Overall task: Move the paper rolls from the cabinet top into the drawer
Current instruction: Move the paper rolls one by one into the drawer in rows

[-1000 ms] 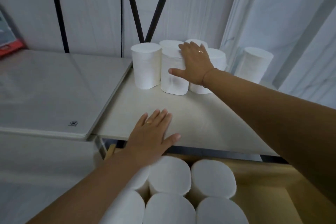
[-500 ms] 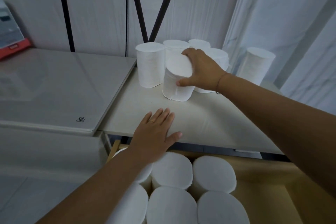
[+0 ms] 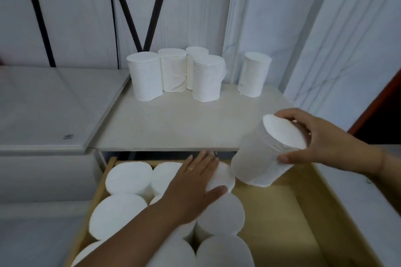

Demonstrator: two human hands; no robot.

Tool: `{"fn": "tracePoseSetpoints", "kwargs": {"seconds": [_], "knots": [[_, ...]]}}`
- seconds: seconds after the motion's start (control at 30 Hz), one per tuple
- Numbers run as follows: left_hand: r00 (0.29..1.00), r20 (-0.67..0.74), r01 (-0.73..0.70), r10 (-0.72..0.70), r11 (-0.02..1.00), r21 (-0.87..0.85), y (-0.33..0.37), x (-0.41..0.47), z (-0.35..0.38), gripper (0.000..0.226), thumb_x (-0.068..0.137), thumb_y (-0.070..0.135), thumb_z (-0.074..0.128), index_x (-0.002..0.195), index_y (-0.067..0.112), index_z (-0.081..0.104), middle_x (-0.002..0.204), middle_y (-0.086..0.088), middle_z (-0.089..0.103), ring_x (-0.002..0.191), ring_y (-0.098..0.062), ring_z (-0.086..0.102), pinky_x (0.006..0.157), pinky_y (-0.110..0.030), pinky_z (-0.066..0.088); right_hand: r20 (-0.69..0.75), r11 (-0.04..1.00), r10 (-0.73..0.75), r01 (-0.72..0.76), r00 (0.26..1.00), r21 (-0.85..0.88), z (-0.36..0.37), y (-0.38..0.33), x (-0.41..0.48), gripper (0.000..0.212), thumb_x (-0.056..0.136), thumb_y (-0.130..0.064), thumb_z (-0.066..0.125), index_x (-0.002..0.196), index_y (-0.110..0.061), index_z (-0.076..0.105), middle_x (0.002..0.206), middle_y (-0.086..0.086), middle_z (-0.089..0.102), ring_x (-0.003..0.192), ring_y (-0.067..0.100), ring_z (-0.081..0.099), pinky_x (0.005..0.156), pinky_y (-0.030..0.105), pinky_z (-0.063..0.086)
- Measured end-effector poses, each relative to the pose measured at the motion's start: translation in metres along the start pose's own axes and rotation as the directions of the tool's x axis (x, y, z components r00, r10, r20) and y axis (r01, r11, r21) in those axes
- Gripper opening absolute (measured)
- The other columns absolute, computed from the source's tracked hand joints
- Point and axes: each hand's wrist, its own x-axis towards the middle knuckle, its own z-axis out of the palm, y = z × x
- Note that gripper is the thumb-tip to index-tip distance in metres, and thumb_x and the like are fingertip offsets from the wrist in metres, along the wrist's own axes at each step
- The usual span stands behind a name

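1. Your right hand [image 3: 325,143] has lifted the paper roll [image 3: 267,154] off the cabinet top [image 3: 173,128]; it now hangs tilted over the drawer [image 3: 282,212], pinched between thumb and fingers.
2. Your left hand [image 3: 195,188], fingers spread, has dropped onto the stored rolls [image 3: 128,178].
3. Five rolls [image 3: 206,78] remain above.

Tilted paper roll [image 3: 264,154] in right hand [image 3: 321,143]

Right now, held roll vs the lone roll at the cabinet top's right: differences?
The held roll is tilted, gripped by the right hand above the drawer; the lone roll stands upright and untouched on the cabinet top. Both are plain white.
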Motion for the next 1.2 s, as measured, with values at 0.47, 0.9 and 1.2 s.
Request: {"fn": "tracePoseSetpoints", "kwargs": {"seconds": [0.47,0.9,1.2], "knots": [[0.997,0.072,0.025,-0.035,0.99,0.137,0.017,-0.003,0.023,0.085,0.076,0.072,-0.008,0.148,0.026,-0.009,0.157,0.009,-0.016,0.133,0.001,-0.028,0.112,-0.028,-0.018,0.068,0.99,0.129,-0.124,0.989,-0.07,0.106,0.089,-0.025,0.096,0.055,-0.041,0.087,0.135,-0.029,0.037,0.133,-0.009,0.044,0.119,0.01,0.044,0.101,0.022,0.036],[0.999,0.041,0.022,-0.029,0.989,0.147,0.015,-0.002,0.027,0.082,0.079,0.07,-0.007,0.148,0.027,-0.008,0.157,0.01,-0.015,0.131,0.002,-0.03,0.109,-0.026,-0.022,0.471,0.357,0.534,-0.691,0.703,0.628,0.12,0.08,-0.032,0.065,0.08,-0.057,0.059,0.129,-0.02,0.036,0.123,0.017,0.053,0.098,0.032,0.068,0.075,0.033,0.06],[0.999,0.032,0.026,-0.032,0.988,0.151,0.015,-0.002,0.026,0.076,0.086,0.067,0.003,0.149,0.025,-0.007,0.158,0.008,-0.013,0.141,-0.006,-0.02,0.112,-0.028,-0.019,0.404,0.253,0.606,-0.647,0.686,0.72,0.15,0.051,-0.006,0.058,0.088,-0.055,0.051,0.132,-0.019,0.041,0.132,0.011,0.048,0.115,0.033,0.054,0.079,0.037,0.059]]}}
